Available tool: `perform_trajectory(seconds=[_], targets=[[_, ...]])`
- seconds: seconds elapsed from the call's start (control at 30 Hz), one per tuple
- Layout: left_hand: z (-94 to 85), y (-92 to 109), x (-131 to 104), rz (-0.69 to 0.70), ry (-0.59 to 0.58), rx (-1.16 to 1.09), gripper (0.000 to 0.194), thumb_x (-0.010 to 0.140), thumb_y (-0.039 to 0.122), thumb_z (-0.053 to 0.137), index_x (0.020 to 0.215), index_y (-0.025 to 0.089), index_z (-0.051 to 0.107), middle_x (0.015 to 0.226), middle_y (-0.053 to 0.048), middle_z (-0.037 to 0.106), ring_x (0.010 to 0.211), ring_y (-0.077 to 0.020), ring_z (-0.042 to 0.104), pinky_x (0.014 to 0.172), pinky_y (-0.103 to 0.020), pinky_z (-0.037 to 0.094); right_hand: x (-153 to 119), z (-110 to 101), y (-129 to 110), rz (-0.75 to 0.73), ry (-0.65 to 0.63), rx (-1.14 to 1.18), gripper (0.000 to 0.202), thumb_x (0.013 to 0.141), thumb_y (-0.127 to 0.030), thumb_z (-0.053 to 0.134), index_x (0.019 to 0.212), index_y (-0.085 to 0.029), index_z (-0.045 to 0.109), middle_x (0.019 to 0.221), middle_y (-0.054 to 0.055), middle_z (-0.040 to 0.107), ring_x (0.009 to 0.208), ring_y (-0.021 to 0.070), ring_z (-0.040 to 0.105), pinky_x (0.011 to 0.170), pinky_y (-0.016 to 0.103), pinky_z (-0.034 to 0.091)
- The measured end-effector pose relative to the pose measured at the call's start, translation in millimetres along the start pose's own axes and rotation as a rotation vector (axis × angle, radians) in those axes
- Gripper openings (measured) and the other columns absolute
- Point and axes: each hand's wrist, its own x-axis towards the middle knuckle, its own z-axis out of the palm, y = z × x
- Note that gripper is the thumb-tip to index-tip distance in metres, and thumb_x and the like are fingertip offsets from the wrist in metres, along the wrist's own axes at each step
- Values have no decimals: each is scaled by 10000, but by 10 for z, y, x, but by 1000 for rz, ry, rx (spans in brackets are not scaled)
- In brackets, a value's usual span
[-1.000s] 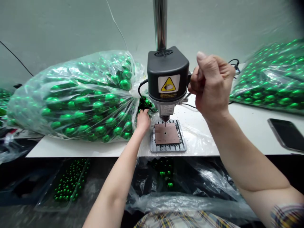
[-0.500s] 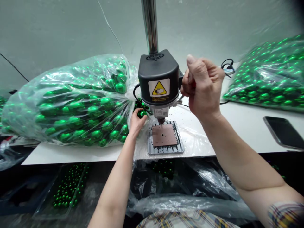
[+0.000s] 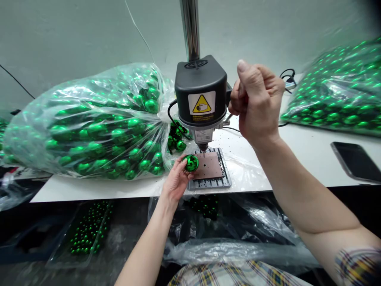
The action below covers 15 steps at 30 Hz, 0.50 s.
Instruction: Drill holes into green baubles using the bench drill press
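Note:
Between the fingers of my left hand [image 3: 176, 179] is a shiny green ball [image 3: 192, 163], held over the left edge of a brown board [image 3: 212, 170]. The board has a small dark hole and lies on a slotted metal base plate [image 3: 212, 184] strewn with dark specks. Above it hangs the black head of a bench drill [image 3: 201, 89], its thin bit [image 3: 204, 154] pointing down, apart from the ball. My right hand [image 3: 259, 101] is closed in a fist at the right side of the drill head, around what looks like its lever, mostly hidden by the fingers.
A large clear bag of green balls [image 3: 98, 127] lies left of the drill, its mouth towards it. Another full bag [image 3: 339, 91] stands at right, behind a phone [image 3: 355, 161]. Below the table edge are a clear bin of balls [image 3: 89, 226] and plastic sheeting [image 3: 238, 226].
My left hand has come out of the bag's mouth with a green ball and moved right and down to the board. My right hand stays at the drill's side.

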Motion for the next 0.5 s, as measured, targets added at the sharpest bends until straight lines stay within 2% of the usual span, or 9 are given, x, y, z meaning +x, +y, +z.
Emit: perform_trajectory(seconds=[0.13,0.23,0.3,0.37,0.43,0.5], targets=[[-37,-17,66,15,34,-94,344,729,231,686,1048,236,556,1002,-19,678,910,-177,676,892,-411,567,1,-9,0,-9,-15,4,524,856,-500,692,560,-211,370,467,-49,370,374,65,301,358,267,225],[-37,11,95,44,21,-61,344,758,229,667,1089,240,575,955,-11,672,913,-174,675,939,-444,556,3,-13,4,-12,-18,-11,534,855,-517,685,565,-212,357,466,-52,361,372,65,305,357,262,225],[-29,2,111,63,25,-29,301,793,290,687,1066,227,575,929,-15,668,883,-171,677,880,-409,574,5,-15,13,-24,-17,-14,541,857,-530,677,570,-212,346,469,-54,357,371,63,298,354,260,221],[-22,-36,128,82,35,29,316,840,418,675,1063,231,553,885,-16,664,767,-159,665,710,-332,571,10,-18,28,-38,-23,-16,544,860,-539,668,577,-212,337,474,-54,360,369,60,296,351,259,218],[-16,-89,147,80,40,94,375,870,525,622,1097,240,535,845,-16,659,623,-135,613,543,-256,481,15,-24,43,-42,-32,-27,548,863,-551,658,584,-213,330,474,-55,360,367,58,298,348,256,221],[-6,-139,164,64,34,121,404,882,550,590,1136,240,538,850,-21,659,560,-121,572,484,-236,411,20,-28,54,-41,-33,-44,551,867,-566,644,590,-213,325,475,-55,361,368,56,301,346,252,226]])
